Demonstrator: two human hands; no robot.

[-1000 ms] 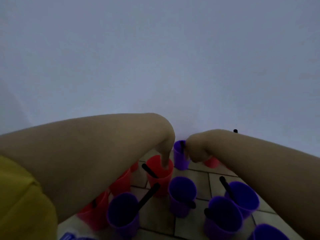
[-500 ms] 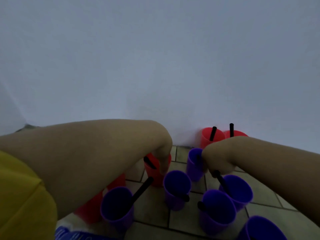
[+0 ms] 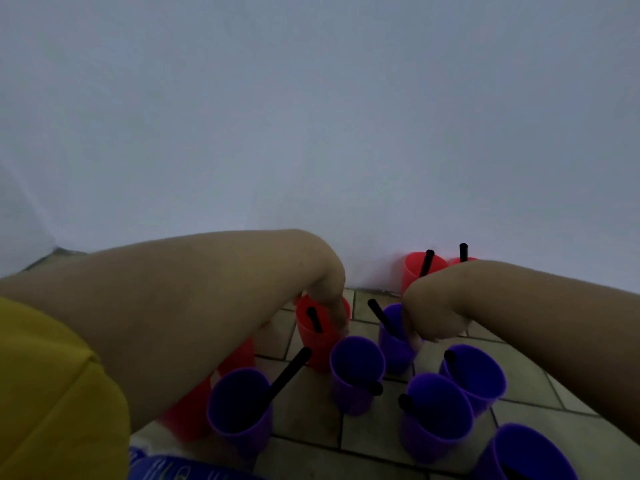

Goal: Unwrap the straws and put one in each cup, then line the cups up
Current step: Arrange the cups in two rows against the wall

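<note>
My hands drew cups nearer since before: left hand pinching red cup rim, right hand gripping purple cup.

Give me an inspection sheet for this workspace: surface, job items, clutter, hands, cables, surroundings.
Surface: tiled floor, dim light.
Job's things: purple cups and red cups standing in a loose cluster, not yet one line; black straws in most, the nearest right cup's unclear.
Clutter: blue-and-white packaging at the bottom edge, partly cut off.
Grippers: left hand grips the rim of a red cup; right hand grips a purple cup.
Cables: nothing seen.
Surroundings: plain pale wall close behind; yellow sleeve at left.
</note>
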